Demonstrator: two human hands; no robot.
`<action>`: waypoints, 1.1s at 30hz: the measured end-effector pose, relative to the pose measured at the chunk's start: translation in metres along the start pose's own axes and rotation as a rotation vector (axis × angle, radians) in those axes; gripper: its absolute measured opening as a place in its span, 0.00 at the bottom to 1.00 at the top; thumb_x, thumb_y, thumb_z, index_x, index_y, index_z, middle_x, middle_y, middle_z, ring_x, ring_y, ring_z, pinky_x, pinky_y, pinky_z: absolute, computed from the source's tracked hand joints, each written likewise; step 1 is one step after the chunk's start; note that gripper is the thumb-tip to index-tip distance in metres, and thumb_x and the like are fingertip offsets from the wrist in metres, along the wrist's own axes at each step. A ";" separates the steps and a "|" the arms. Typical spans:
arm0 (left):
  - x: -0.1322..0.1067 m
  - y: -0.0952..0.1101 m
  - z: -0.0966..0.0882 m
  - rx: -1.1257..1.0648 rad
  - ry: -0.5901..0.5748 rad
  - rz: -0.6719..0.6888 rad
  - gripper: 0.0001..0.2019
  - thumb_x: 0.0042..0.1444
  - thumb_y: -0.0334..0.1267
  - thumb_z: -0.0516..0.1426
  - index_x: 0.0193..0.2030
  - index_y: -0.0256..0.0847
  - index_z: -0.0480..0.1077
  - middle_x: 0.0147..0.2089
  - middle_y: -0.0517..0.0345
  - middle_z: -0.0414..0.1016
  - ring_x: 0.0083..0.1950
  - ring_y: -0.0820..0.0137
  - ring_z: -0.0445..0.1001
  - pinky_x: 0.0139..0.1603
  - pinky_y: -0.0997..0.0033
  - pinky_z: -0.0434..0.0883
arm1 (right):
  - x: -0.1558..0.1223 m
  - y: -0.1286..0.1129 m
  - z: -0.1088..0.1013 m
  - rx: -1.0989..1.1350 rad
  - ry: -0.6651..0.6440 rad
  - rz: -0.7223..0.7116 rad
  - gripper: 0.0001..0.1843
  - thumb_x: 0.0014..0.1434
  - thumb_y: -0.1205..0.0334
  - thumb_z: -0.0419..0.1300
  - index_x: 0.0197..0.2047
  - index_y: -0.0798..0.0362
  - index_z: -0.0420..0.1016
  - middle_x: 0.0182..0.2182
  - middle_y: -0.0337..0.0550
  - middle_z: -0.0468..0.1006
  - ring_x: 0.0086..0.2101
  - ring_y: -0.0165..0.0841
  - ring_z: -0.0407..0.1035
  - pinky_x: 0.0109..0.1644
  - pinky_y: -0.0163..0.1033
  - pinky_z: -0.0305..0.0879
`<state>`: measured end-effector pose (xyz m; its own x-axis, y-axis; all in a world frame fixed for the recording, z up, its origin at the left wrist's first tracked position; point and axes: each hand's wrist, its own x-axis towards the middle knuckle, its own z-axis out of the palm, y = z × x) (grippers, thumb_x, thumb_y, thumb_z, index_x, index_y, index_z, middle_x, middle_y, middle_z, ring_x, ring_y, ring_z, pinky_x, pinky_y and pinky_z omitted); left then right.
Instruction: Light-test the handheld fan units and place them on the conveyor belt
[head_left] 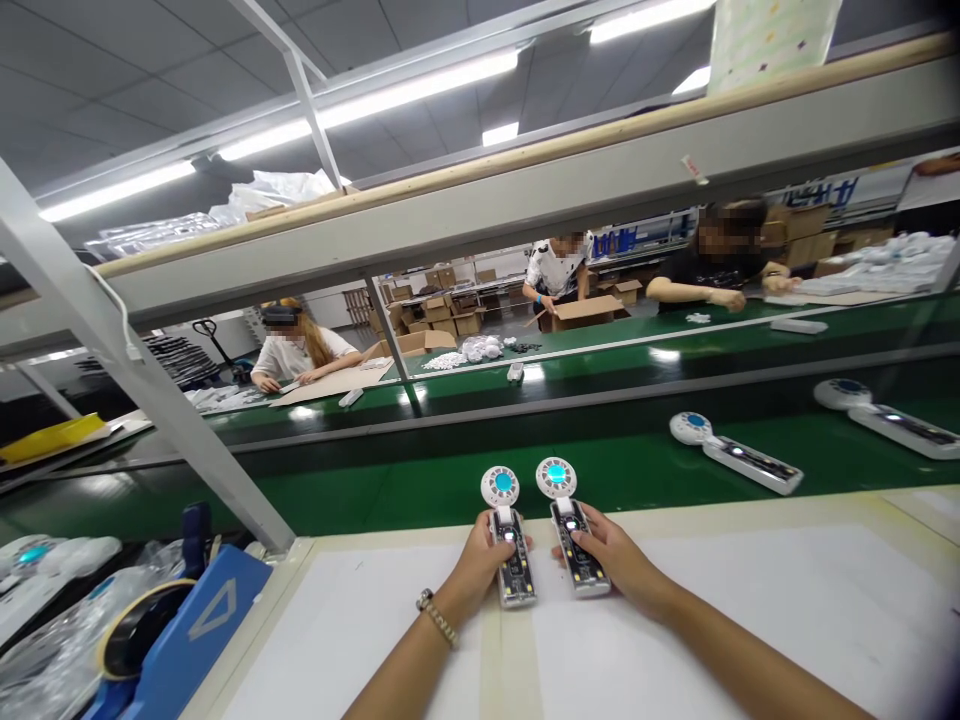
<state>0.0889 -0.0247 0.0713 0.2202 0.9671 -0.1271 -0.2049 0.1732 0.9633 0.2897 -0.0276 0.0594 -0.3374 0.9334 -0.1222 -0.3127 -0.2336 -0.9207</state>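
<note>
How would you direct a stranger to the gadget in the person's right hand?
Find the green belt, then the white table along its near edge. There, the left hand holds one gadget; the right hand holds the wanted gadget, its round blue centre glowing brighter.

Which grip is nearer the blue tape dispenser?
Left. The left grip, on one white round-headed device, is right of the blue tape dispenser, across the white work surface; the right grip, on another such device, is farther right.
</note>
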 end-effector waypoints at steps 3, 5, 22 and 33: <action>0.002 -0.003 -0.003 -0.019 -0.018 0.024 0.21 0.43 0.29 0.60 0.45 0.37 0.58 0.41 0.50 0.71 0.41 0.65 0.72 0.45 0.64 0.67 | 0.000 -0.001 0.001 0.009 0.000 -0.008 0.36 0.48 0.51 0.61 0.54 0.54 0.49 0.32 0.46 0.77 0.35 0.40 0.73 0.37 0.44 0.68; 0.002 -0.004 -0.004 -0.028 -0.015 0.031 0.21 0.43 0.29 0.60 0.44 0.37 0.58 0.43 0.50 0.70 0.41 0.66 0.72 0.45 0.63 0.67 | -0.001 -0.002 0.001 0.019 -0.018 -0.015 0.35 0.48 0.52 0.62 0.54 0.53 0.50 0.34 0.45 0.76 0.36 0.41 0.73 0.38 0.45 0.68; 0.008 -0.013 -0.012 0.011 -0.073 0.046 0.29 0.37 0.36 0.65 0.46 0.38 0.57 0.38 0.49 0.72 0.40 0.66 0.71 0.39 0.70 0.66 | 0.005 0.006 0.000 0.067 -0.026 -0.099 0.40 0.42 0.52 0.67 0.53 0.49 0.51 0.42 0.47 0.70 0.41 0.47 0.71 0.45 0.50 0.66; 0.009 -0.015 -0.014 -0.006 -0.097 0.061 0.28 0.39 0.34 0.65 0.46 0.38 0.58 0.39 0.48 0.72 0.40 0.66 0.71 0.41 0.69 0.66 | 0.010 0.013 0.002 0.084 0.050 -0.133 0.41 0.38 0.50 0.68 0.53 0.50 0.56 0.40 0.48 0.71 0.38 0.45 0.72 0.41 0.48 0.67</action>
<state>0.0804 -0.0155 0.0526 0.2985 0.9534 -0.0446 -0.2267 0.1162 0.9670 0.2809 -0.0220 0.0465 -0.2440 0.9695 -0.0215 -0.4252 -0.1269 -0.8962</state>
